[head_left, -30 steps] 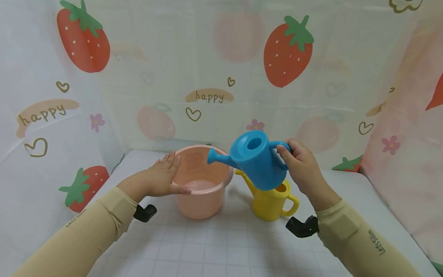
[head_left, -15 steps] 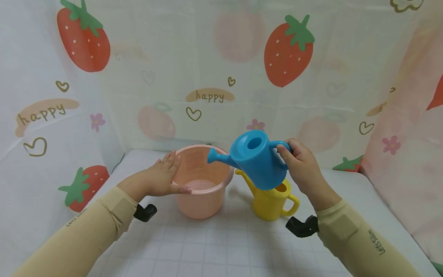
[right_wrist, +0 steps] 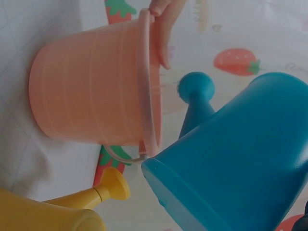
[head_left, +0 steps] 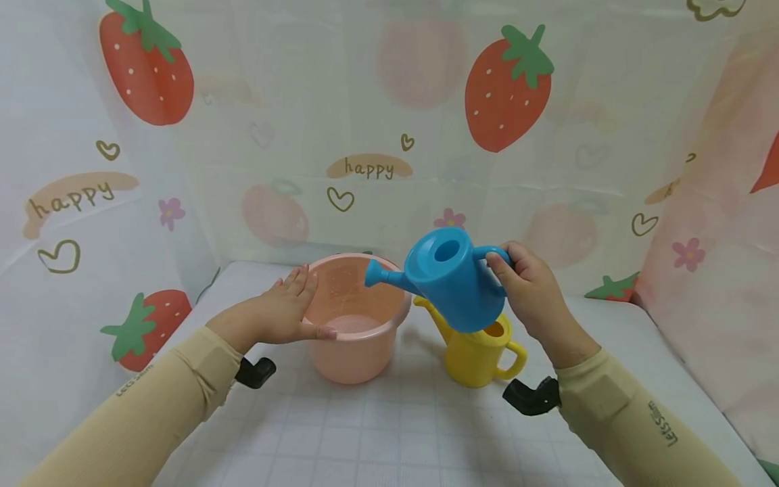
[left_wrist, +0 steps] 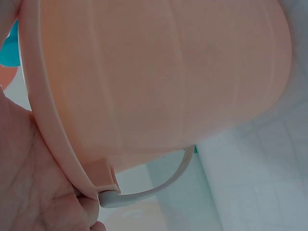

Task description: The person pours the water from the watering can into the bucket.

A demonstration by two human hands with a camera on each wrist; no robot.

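Blue can [head_left: 459,291], pink bkt [head_left: 353,360]: smooth semi-gloss plast.

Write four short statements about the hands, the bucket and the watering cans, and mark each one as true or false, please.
1. The right hand holds the blue watering can. True.
2. The yellow watering can stands on the table. True.
3. The left hand holds the yellow watering can. False: it touches the pink bucket.
4. The spout of the blue watering can points away from the pink bucket. False: it points toward it.
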